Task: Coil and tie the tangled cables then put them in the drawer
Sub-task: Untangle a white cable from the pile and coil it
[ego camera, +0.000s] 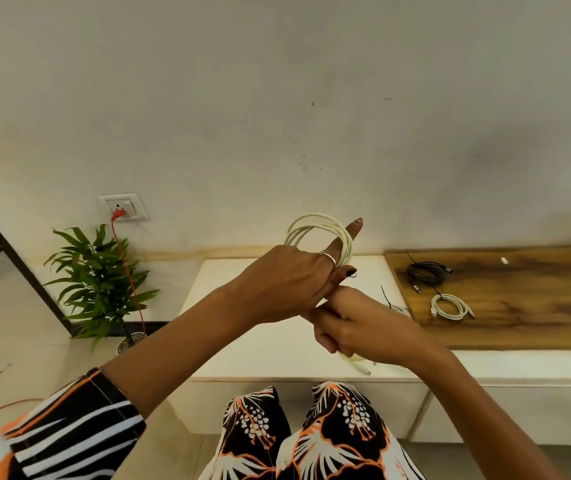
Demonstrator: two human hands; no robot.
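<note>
My left hand [291, 277] holds a white cable [315, 225] wound in several loops, with the index finger stretched up through the coil. Just below and touching it, my right hand [363, 323] is closed around the loose tail of the same cable, whose plug end [362, 367] hangs onto the white cabinet top [263, 344]. On the wooden panel [519, 306] to the right lie a coiled black cable [426, 271] and a coiled, tied white cable [448, 306]. A thin black tie [386, 297] lies by my right hand. No drawer is visible.
A potted green plant [100, 282] stands on the floor at the left, under a wall socket [123, 206] with a red cord plugged in. A small white piece [504, 260] lies at the back of the wooden panel. My patterned knees are below the cabinet's front edge.
</note>
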